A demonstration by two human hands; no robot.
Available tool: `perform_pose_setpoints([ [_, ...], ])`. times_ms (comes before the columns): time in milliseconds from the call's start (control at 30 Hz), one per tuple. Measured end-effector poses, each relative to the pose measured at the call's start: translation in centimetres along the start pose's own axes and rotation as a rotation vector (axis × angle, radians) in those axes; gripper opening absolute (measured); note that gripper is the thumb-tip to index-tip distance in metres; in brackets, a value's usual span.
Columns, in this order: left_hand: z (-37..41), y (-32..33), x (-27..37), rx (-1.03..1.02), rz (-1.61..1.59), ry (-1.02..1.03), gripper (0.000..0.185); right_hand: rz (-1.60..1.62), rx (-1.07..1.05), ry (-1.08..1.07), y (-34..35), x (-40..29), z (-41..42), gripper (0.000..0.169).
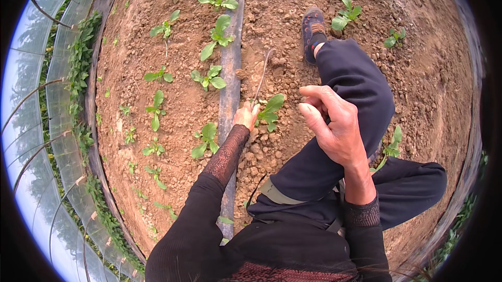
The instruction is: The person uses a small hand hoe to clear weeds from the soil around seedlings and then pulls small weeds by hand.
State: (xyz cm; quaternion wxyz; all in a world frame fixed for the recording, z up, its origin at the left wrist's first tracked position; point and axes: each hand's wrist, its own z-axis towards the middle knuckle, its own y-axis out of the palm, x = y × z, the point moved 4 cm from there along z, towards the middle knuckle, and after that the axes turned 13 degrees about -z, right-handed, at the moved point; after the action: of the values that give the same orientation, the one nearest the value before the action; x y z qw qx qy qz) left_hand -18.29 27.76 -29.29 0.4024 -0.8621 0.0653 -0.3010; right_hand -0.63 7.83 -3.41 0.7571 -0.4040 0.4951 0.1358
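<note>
My left hand (pixel 246 116) is closed around the near end of a thin brown stick or stem (pixel 262 76), which points away from me over the soil. Right beside its fingers grows a leafy green seedling (pixel 271 112). My right hand (pixel 333 121) is raised above my bent knee, its thumb and forefinger apart and curved, with nothing visible between them. Its other fingers are curled and partly hidden. A grey drip tape or flat hose (pixel 230 66) runs along the bed and passes under my left forearm.
Rows of seedlings (pixel 216 37) stand in cloddy brown soil (pixel 188 19) on both sides of the hose. My shoe (pixel 313 33) rests at the upper right of centre. At the left are a clear plastic greenhouse wall (pixel 62 97) with curved hoops and green climbing plants (pixel 80 58).
</note>
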Motion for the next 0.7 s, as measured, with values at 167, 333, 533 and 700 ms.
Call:
perform_pose_setpoints([
  [167, 1.5, -1.9, 3.4, 0.047, -0.130, -0.008, 0.054, -0.027, -0.004, 0.020, -0.1, 0.1, -0.1, 0.022],
  [333, 8.0, -2.8, 7.2, 0.106, -0.010, -0.069, 0.055, -0.033, -0.022, 0.002, 0.3, -0.4, 0.2, 0.022],
  [533, 8.4, -1.6, 4.8, 0.194, 0.155, -0.020, 0.048, -0.053, -0.027, -0.012, 0.1, -0.2, 0.5, 0.024],
  [700, 6.9, -1.1, 5.5, 0.176, 0.227, 0.059, 0.040, -0.049, -0.030, -0.016, -0.1, -0.1, 0.5, 0.024],
])
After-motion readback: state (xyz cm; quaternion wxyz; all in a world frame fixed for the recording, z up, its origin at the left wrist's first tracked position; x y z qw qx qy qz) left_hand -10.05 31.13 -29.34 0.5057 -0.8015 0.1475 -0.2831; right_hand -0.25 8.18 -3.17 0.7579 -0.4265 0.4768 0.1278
